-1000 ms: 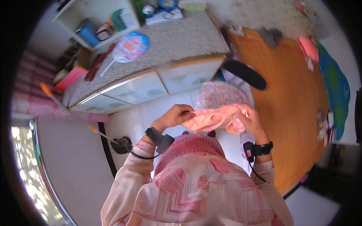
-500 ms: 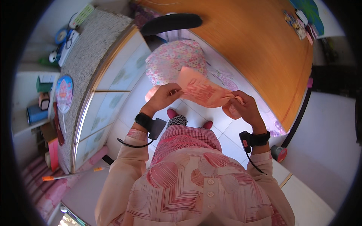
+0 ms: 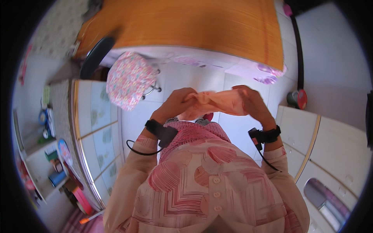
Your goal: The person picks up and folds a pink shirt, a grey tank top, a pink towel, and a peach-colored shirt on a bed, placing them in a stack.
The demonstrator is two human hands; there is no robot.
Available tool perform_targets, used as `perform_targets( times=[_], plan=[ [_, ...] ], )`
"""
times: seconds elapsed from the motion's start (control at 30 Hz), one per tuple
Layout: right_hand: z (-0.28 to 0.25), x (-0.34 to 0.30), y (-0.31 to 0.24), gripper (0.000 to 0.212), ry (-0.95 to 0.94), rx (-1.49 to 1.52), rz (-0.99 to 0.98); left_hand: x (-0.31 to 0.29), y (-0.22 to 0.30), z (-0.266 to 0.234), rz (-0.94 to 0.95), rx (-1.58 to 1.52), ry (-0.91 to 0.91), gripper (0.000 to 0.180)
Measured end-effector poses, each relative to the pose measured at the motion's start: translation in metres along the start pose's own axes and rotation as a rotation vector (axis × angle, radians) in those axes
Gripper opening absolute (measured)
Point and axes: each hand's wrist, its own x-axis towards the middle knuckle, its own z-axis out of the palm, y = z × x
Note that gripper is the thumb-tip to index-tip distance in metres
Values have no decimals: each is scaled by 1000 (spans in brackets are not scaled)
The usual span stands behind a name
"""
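A thin, limp peach-coloured sheet [image 3: 223,101] is stretched and creased between my two hands at waist height; cloth or plastic, I cannot tell which. Bunched folds of it are pinched in my left hand [image 3: 179,101], and part hangs below those fingers. My right hand [image 3: 253,104] grips the other end, its fingertips partly hidden by the material. Both wrists carry black straps with small devices and cables. Below the sheet, my shoes and checked trousers show in part.
A wooden-topped table [image 3: 186,27] stands ahead, with a flower-patterned wheeled stool [image 3: 130,79] at its left front. Tiled-door cabinets [image 3: 95,116] run along the left. White drawers [image 3: 330,143] and a round red-and-dark object [image 3: 297,99] are at the right.
The view has turned right, so the table lies straight ahead and the stool farther left. The sheet went from spread with its red print showing to bunched and drawn out sideways.
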Motion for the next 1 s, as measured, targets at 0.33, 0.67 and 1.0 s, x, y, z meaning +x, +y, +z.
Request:
perform_targets(
  times=[0.33,0.67,1.0],
  plan=[
    [-149,-89,111,30,500,119,160,144,28,102,-73,-117,-374,21],
    [-230,-63,107,18,111,142,-26,315,136,221,386,-473,-804,57],
    [-332,-175,178,27,962,337,280,456,110,305,443,171,-1091,23]
  ],
)
